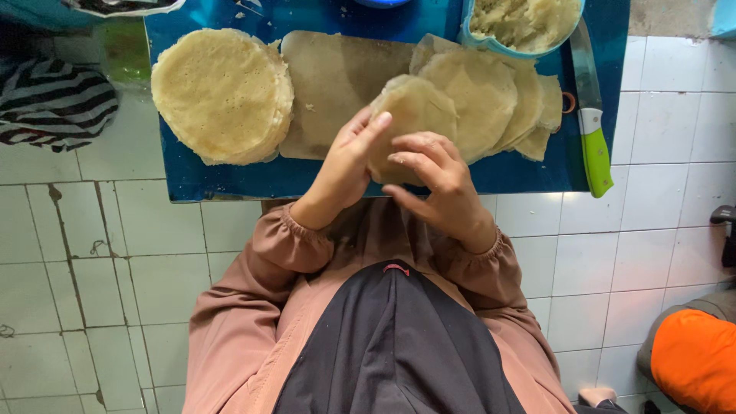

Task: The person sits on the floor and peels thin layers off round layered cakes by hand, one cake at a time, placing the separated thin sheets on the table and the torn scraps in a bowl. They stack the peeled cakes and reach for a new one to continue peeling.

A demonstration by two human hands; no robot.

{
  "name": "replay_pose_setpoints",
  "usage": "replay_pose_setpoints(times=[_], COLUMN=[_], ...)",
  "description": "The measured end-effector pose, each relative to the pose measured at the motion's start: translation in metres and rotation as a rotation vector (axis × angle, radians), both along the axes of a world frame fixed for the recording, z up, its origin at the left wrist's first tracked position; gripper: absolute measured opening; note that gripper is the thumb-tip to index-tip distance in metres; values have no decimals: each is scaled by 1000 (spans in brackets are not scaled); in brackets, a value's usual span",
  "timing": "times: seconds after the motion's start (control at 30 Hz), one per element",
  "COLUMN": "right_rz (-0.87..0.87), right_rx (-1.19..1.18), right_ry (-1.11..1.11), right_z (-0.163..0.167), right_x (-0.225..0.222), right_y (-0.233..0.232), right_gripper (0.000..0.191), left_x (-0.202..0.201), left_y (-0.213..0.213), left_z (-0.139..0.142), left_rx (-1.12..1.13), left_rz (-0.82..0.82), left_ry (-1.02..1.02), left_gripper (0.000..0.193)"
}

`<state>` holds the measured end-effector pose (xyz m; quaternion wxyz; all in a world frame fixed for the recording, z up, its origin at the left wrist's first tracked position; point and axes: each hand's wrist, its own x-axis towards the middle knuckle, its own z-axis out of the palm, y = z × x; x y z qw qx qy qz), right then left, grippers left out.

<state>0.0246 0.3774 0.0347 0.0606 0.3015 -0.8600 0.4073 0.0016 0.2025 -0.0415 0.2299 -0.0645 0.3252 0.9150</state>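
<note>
Both my hands hold one thin round pale flatbread [414, 107] above the near edge of a blue table [230, 180]. My left hand [345, 165] grips its left side with fingers up. My right hand [433, 180] pinches its lower right edge. Behind it several more flatbreads [491, 96] overlap each other on the table. A tall stack of round flatbreads [222, 93] sits at the left. Between the stack and my hands lies a brown board [337, 73].
A bowl of pale mashed filling [525, 23] stands at the table's far right. A knife with a green handle [592, 126] lies along the right edge. White floor tiles surround the table. Striped cloth [50, 103] lies at left, an orange object [694, 360] at lower right.
</note>
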Motion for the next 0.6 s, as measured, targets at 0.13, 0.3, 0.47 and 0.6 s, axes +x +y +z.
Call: replay_pose_setpoints(times=[0.13,0.3,0.47,0.6], right_rz=[-14,-171,-193,-180], right_rx=[-42,-462,-1002,-1206], right_ry=[42,-450,-689,-820], right_z=[-10,-30,-49,-52], right_x=[0,7,7,7], right_y=[-8,-5,-2,-4], right_gripper=[27,8,9,12], left_x=[-7,-7,7,28], left_y=[-18,-33,-28,-15], left_z=[15,35,45,45], left_rx=[105,136,-169,-413], left_rz=[-8,-62,53,234], left_ry=[-109,-68,79,418], left_gripper=[40,42,60,66])
